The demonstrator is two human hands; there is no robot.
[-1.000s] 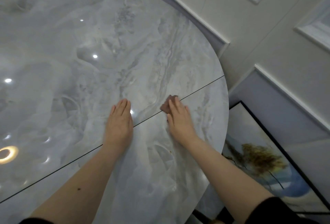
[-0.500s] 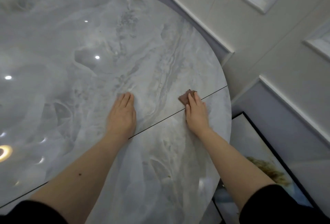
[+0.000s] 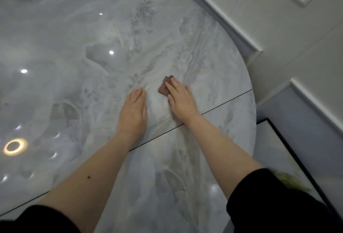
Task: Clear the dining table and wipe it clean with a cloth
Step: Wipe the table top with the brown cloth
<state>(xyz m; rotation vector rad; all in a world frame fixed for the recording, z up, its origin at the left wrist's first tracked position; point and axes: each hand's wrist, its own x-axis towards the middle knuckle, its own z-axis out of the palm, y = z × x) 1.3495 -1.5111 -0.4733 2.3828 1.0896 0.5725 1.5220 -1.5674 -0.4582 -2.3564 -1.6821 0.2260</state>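
Note:
A glossy grey marble dining table (image 3: 78, 50) with a rounded edge fills most of the view; a thin dark seam runs across it. A small brown cloth (image 3: 164, 87) lies flat on the top, just beyond the seam. My right hand (image 3: 181, 101) presses on the cloth with straight fingers, covering most of it; only its far left corner shows. My left hand (image 3: 133, 111) rests flat on the marble beside it, a short gap to the left, holding nothing.
The table's curved right edge (image 3: 252, 102) stands close to a panelled wall (image 3: 278, 28). A framed picture (image 3: 278, 151) leans low against the wall below that edge. Ceiling lights reflect in the tabletop at the left.
My right hand has slid the cloth from near the table's right edge back leftward, closer to my left hand and past the seam. The left hand stays flat in place.

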